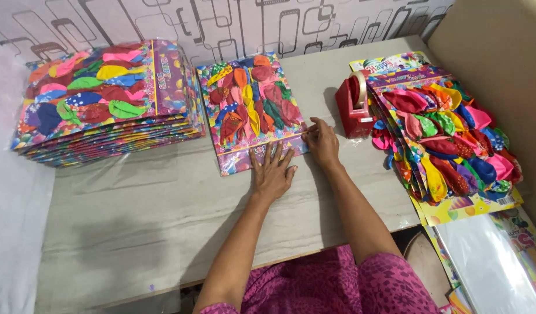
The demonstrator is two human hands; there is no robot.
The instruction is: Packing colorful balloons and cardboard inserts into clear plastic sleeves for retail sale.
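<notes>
Left hand: your left hand (272, 172) lies flat, fingers spread wide, palm down on the table; fingertips press the near edge of the balloon packet (251, 109). Grips nothing.
Right hand: your right hand (322, 142) sits at the packet's near right corner, fingers curled narrow and pinched at the edge; what it pinches is too small to tell.
Packet: one flat clear packet of coloured balloons on a card, centre of the table, far edge near the wall, slightly skewed.
Left stack: tall pile of packets (108, 99) at far left, just beside the centre packet, a thin gap between them.
Tape dispenser: red tape dispenser (354, 106) just right of your right hand, touching the right-hand pile.
Right pile: fanned balloon cards (445, 136), overhanging the table's right edge.
Sleeves: clear plastic sleeves (488, 267) low right, off the table.
Open room: bare table (134, 221) across the whole near left half, up to the near edge.
Tight spots: the gap between right hand and dispenser is narrow.
</notes>
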